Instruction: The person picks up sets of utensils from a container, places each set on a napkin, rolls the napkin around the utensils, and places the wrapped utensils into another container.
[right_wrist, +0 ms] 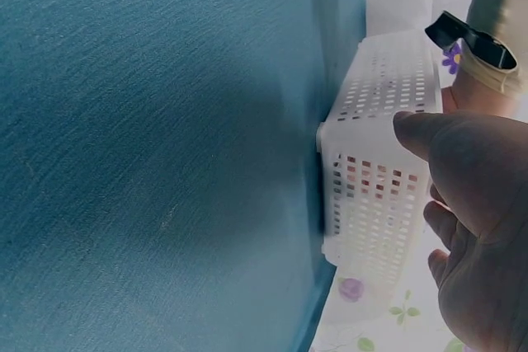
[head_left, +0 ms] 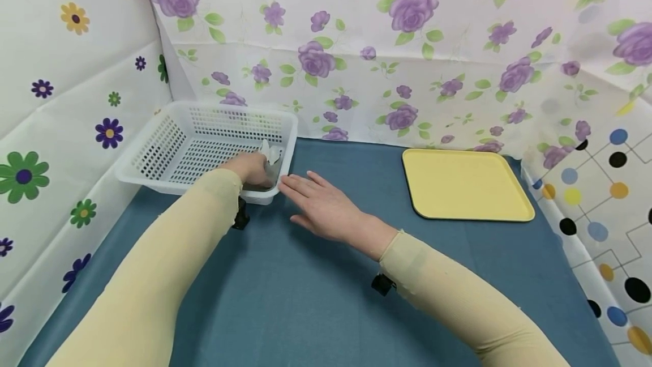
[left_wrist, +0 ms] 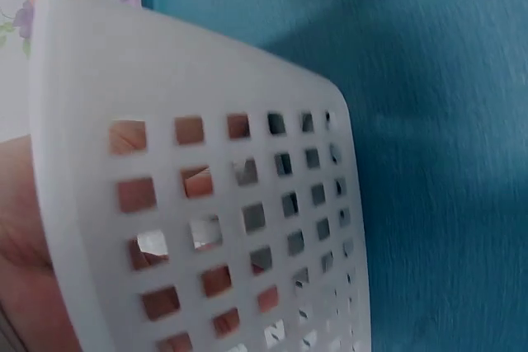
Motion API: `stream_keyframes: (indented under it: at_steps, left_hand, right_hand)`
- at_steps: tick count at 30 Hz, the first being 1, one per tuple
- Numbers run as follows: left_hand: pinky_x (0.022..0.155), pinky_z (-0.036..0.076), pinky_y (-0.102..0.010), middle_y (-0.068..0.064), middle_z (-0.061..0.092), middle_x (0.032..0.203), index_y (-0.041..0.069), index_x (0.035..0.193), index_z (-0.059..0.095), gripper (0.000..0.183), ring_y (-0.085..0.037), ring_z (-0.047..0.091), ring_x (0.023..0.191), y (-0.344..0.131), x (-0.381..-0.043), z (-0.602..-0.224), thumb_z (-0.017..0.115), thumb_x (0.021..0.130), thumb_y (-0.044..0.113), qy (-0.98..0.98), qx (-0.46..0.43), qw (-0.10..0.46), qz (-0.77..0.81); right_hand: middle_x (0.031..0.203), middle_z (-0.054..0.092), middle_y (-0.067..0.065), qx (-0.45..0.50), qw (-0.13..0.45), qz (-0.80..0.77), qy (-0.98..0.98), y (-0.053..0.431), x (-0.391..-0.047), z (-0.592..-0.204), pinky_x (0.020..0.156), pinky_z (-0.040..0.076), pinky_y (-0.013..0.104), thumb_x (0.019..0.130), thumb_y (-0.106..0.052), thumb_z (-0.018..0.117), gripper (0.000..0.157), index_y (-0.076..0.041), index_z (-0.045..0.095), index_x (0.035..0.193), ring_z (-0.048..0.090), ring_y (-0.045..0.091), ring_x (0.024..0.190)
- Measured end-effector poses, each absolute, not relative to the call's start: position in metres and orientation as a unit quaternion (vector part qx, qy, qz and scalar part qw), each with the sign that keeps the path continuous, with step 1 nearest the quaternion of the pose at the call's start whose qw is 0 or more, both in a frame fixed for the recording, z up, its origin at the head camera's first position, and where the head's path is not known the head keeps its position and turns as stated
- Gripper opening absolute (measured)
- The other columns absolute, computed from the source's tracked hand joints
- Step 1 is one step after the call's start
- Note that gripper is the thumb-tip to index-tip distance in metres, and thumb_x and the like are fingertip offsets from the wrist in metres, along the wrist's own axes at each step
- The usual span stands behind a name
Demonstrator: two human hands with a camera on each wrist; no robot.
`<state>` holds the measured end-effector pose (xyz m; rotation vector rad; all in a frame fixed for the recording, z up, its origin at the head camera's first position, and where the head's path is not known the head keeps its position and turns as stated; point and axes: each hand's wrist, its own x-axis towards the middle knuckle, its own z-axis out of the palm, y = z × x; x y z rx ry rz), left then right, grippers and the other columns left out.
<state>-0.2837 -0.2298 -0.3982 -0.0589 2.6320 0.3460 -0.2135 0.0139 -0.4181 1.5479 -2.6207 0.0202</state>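
Note:
A white plastic basket (head_left: 168, 187) with perforated sides stands at the back left of the table. My left hand (head_left: 253, 169) reaches over its front rim into the right end, at a white and grey thing (head_left: 272, 154) whose kind I cannot make out. Through the holes in the left wrist view, fingers (left_wrist: 216, 280) show around white and grey parts of that thing; most of the grip is hidden. My right hand (head_left: 326, 205) is held with straight fingers just beside the basket's front right corner. Whether its fingertips touch the rim I cannot tell.
A yellow tray (head_left: 468, 184) lies at the back right on the blue tablecloth (head_left: 305, 299). Flower-patterned sheets (head_left: 351, 72) hang behind and at the left, and a dotted sheet (head_left: 606, 225) stands at the right. Both forearms wear pale sleeves with black wrist mounts.

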Motion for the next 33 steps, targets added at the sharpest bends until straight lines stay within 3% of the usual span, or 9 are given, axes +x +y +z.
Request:
stream_keyframes:
  at_steps: [15, 20, 25, 28, 33]
  left_hand:
    - [0.110, 0.052, -0.055, -0.031, 0.062, 0.144, -0.012, 0.150, 0.053, 0.064, -0.040, 0.064, 0.125, -0.232, -0.291, -0.395, 0.071, 0.105, 0.030, 0.961, 0.003, 0.253, 0.114]
    - [0.113, 0.049, -0.055, -0.031, 0.062, 0.149, -0.011, 0.150, 0.058, 0.062, -0.041, 0.061, 0.129, -0.233, -0.292, -0.393, 0.061, 0.110, 0.036, 0.965, 0.015, 0.244, 0.098]
    - [0.121, 0.040, -0.061, -0.038, 0.042, 0.164, -0.013, 0.153, 0.055, 0.071, -0.050, 0.045, 0.148, -0.226, -0.287, -0.392, 0.052, 0.113, 0.046, 0.969, -0.007, 0.229, 0.093]
    - [0.116, 0.045, -0.063, -0.041, 0.028, 0.169, -0.012, 0.153, 0.056, 0.070, -0.053, 0.047, 0.144, -0.222, -0.284, -0.393, 0.059, 0.111, 0.044, 0.970, -0.039, 0.221, 0.098]
    - [0.104, 0.053, -0.061, -0.041, 0.036, 0.155, -0.011, 0.146, 0.062, 0.064, -0.048, 0.058, 0.121, -0.219, -0.283, -0.396, 0.068, 0.107, 0.039, 0.973, -0.047, 0.210, 0.085]
  right_hand:
    - [0.180, 0.031, 0.007, 0.504, 0.052, -0.001, -0.862, 0.016, -0.213, -0.417, 0.137, 0.012, 0.045, 0.112, -0.041, 0.069, 0.078, -0.012, 0.032, 0.174, 0.031, 0.022, 0.165]
    - [0.180, 0.032, 0.007, 0.503, 0.050, 0.000, -0.863, 0.016, -0.214, -0.417, 0.137, 0.012, 0.046, 0.112, -0.040, 0.068, 0.078, -0.012, 0.032, 0.174, 0.031, 0.022, 0.165]
    - [0.180, 0.031, 0.006, 0.502, 0.048, 0.001, -0.864, 0.015, -0.214, -0.417, 0.137, 0.011, 0.045, 0.112, -0.041, 0.069, 0.079, -0.012, 0.032, 0.174, 0.030, 0.022, 0.165]
    - [0.180, 0.031, 0.006, 0.501, 0.046, 0.002, -0.864, 0.013, -0.213, -0.416, 0.137, 0.011, 0.045, 0.111, -0.040, 0.069, 0.079, -0.012, 0.032, 0.174, 0.030, 0.021, 0.165]
    - [0.180, 0.031, 0.006, 0.503, 0.043, 0.002, -0.863, 0.013, -0.212, -0.415, 0.137, 0.009, 0.044, 0.111, -0.041, 0.069, 0.079, -0.012, 0.031, 0.174, 0.029, 0.021, 0.166]
